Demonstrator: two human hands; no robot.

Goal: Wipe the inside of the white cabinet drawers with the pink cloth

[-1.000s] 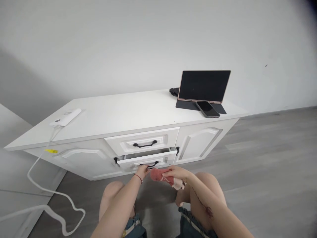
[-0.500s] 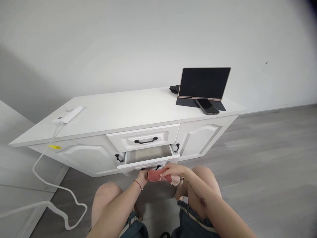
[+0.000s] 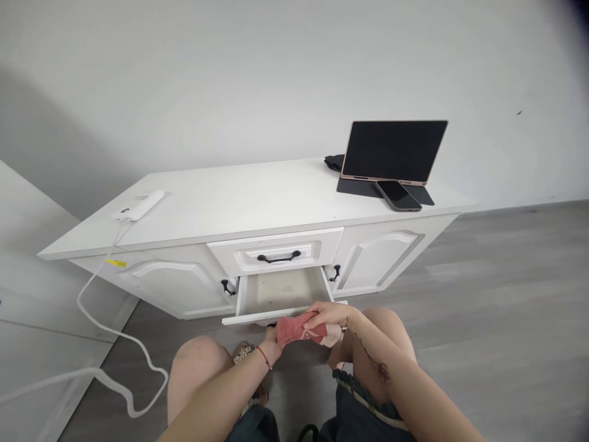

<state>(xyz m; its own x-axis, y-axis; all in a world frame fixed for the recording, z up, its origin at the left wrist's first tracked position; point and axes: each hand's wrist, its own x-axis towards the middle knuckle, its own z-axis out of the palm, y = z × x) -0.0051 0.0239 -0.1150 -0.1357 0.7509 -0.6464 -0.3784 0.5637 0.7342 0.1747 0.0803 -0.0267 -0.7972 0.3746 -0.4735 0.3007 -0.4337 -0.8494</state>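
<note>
My right hand point(image 3: 332, 314) is closed on a bunched red-and-white cloth point(image 3: 291, 329), which hangs just in front of the lower drawer point(image 3: 257, 317). My left hand point(image 3: 271, 345) is at the drawer's front, its fingers curled at the black drawer handle point(image 3: 271, 325). The cloth's left end touches or overlaps that hand and hides part of its grip. The lower drawer stands pulled out, and a few small dark specks show on its pale bottom. Above it the upper drawer point(image 3: 246, 261) is closed.
On the white cabinet top point(image 3: 239, 196) stand a tablet point(image 3: 396, 150) with a phone point(image 3: 398, 196) before it and a black item point(image 3: 334, 162) behind. A white power strip point(image 3: 140, 205) lies at the left, its cord point(image 3: 126, 336) trailing to the floor. My knees flank the drawer.
The lower drawer has come further out toward me, with my left hand moving along with its front. The cloth stays in my right hand. The view has shifted slightly left.
</note>
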